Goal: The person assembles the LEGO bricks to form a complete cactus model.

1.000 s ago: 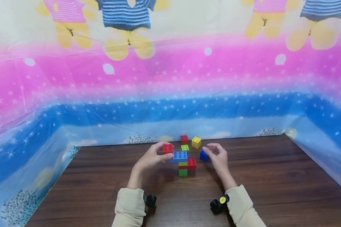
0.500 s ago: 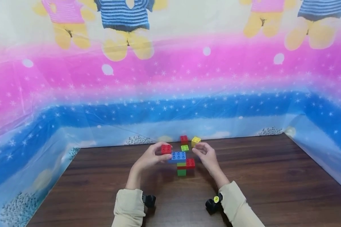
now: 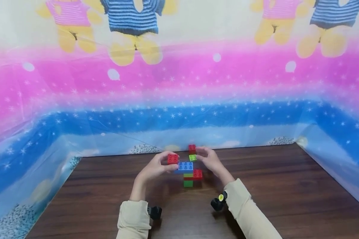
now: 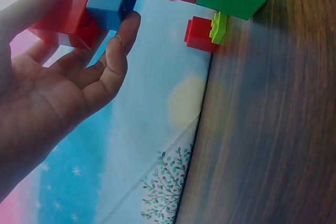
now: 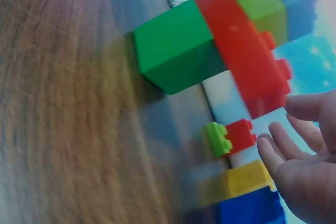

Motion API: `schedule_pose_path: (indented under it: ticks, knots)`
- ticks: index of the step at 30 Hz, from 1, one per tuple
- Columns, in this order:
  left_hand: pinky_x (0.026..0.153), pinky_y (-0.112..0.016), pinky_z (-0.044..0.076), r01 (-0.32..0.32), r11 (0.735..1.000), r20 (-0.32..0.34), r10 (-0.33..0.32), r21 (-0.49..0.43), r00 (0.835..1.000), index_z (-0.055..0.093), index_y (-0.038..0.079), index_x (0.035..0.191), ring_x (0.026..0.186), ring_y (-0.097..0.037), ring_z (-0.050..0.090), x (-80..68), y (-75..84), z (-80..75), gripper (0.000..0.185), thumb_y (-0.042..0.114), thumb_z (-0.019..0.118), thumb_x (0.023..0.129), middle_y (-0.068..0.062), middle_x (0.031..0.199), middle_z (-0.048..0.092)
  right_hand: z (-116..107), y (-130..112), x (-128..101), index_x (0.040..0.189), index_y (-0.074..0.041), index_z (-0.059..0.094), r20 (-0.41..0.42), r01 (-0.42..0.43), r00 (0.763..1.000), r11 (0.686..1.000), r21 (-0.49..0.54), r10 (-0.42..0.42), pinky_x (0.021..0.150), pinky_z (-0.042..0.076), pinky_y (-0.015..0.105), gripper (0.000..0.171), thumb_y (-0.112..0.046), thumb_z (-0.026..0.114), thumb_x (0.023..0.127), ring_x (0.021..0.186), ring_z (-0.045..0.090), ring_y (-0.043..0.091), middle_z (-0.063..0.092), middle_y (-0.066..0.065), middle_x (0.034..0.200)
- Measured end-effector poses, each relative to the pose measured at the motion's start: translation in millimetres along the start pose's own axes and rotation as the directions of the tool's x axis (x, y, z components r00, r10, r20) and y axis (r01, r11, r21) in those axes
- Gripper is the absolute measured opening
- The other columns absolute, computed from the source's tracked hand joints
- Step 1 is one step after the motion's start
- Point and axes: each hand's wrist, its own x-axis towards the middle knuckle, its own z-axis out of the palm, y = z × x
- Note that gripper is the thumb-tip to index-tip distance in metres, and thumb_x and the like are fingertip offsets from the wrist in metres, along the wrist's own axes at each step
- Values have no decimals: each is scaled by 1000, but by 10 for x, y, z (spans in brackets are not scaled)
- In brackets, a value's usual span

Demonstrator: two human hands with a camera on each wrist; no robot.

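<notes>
My left hand [image 3: 154, 167] grips the red brick [image 3: 173, 158] at the upper left of a built stack, thumb in front and fingers behind. That brick joins a light blue brick [image 3: 185, 166]. Beneath come a lime brick [image 5: 258, 2], a longer red brick [image 3: 197, 174] jutting right and a green brick [image 3: 188, 183] at the bottom. My right hand [image 3: 211, 161] holds nothing, its fingers loosely bent beside a small lime brick [image 3: 192, 157] and a red brick [image 3: 192, 148] behind the stack.
In the right wrist view a yellow brick [image 5: 248, 179] and a dark blue brick [image 5: 252, 208] lie near the right hand; the head view hides both behind it. A patterned cloth [image 3: 179, 116] rises along the back edge of the wooden table [image 3: 287, 192].
My right hand has left the dark blue brick and moved left, past the yellow one, toward the lime and red bricks at the back. The left hand keeps its grip on the stack.
</notes>
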Motion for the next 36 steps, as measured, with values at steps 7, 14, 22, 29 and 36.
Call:
schedule_pose_path:
  ticks: [7,14,22,29,36]
  knots:
    - [82,-47,53,9,1000,35,-9,8,999,53,3,121,88,-14,59,-13,-46,-1,40,19,66,87,-19,107,59,141,118,-3,131,-10,50,-54,-48,998,997,-54,45,100,45,47,46,-17,64,88,127,48,35,51,16,136]
    - [82,-47,54,10,1000,49,-9,-13,999,52,2,121,88,-13,59,-11,-29,20,40,17,65,86,-21,107,60,197,169,18,132,-7,48,-78,0,997,990,-142,-11,103,41,49,52,-16,67,85,130,44,34,50,16,137]
    - [82,-47,54,6,1000,29,-5,-18,1000,52,3,120,89,-15,59,-19,11,-39,40,18,66,86,-20,108,58,247,186,124,134,-7,46,-77,-35,997,989,-145,24,104,41,49,54,-16,67,85,132,42,34,49,15,139]
    - [83,-49,53,12,1000,22,-12,-16,1000,53,3,119,89,-15,59,-23,-22,-70,39,17,67,85,-19,107,59,267,238,146,135,-8,45,-72,-99,993,988,-122,90,95,49,44,54,-16,67,86,119,51,33,50,16,137]
    - [84,-49,53,29,999,20,-29,-31,999,53,2,121,90,-15,59,-45,-20,-105,42,17,67,85,-21,110,58,324,248,169,131,-6,50,-74,-62,996,983,-174,50,91,51,43,51,-15,68,84,110,55,32,54,17,131]
